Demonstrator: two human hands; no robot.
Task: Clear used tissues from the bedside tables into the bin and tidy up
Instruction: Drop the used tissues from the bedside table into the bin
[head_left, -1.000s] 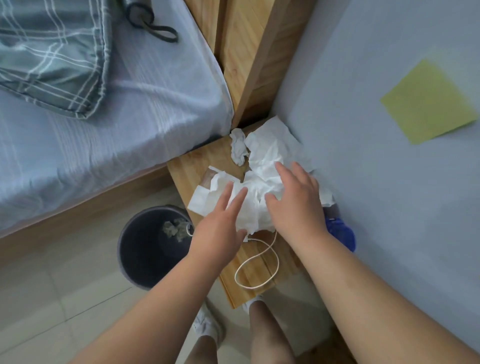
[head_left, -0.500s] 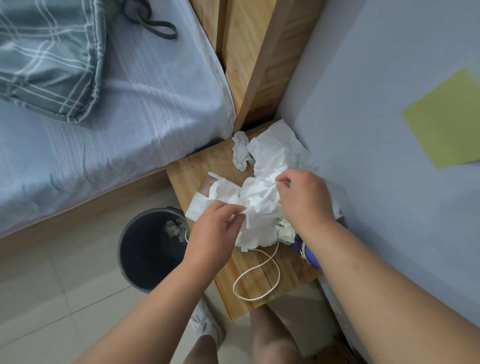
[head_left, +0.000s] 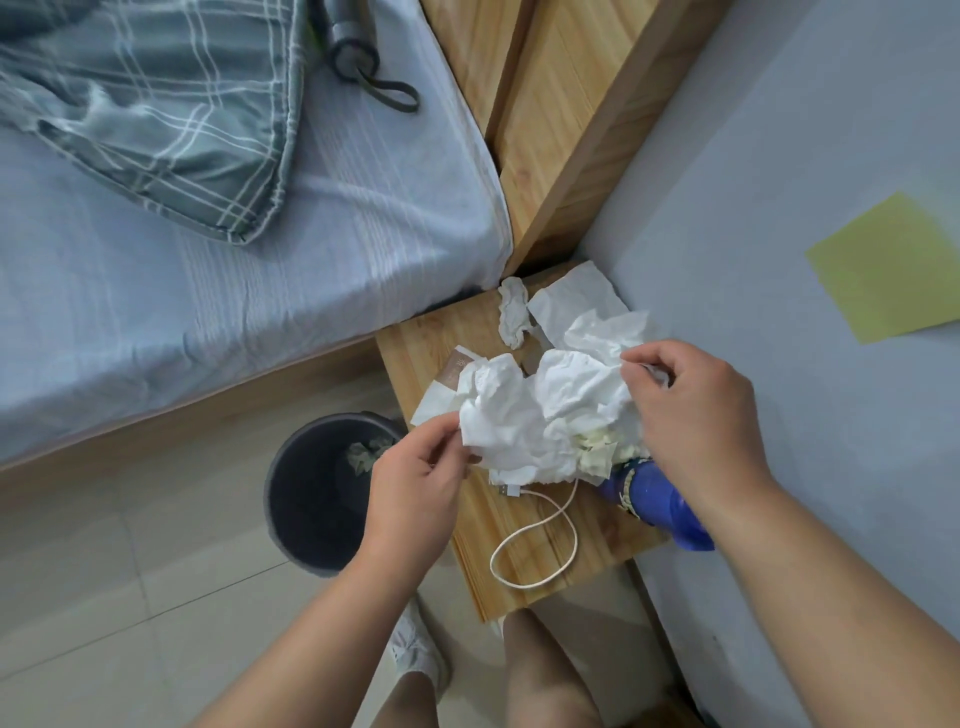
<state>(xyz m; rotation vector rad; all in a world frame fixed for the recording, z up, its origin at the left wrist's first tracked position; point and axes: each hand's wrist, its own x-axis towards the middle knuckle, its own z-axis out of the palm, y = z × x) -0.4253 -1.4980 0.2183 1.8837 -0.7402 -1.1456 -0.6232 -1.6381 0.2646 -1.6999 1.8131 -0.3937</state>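
Observation:
A heap of crumpled white tissues (head_left: 540, 410) lies on the wooden bedside table (head_left: 426, 343). My left hand (head_left: 415, 483) pinches the heap's left edge. My right hand (head_left: 696, 415) grips its right side, fingers curled into the paper. A small twisted tissue (head_left: 513, 310) and a flat tissue sheet (head_left: 571, 301) lie apart at the table's far end. The dark round bin (head_left: 311, 493) stands on the floor left of the table, with some crumpled waste inside.
A white cable (head_left: 535, 540) loops on the table's near part. A blue bottle (head_left: 660, 504) lies under my right wrist. The bed (head_left: 260, 291) with a plaid cover is at the left, the wall at the right, my feet below.
Both hands went from lying flat on the tissues to closing on them and gathering the heap together. The blue bottle beneath has come more into view.

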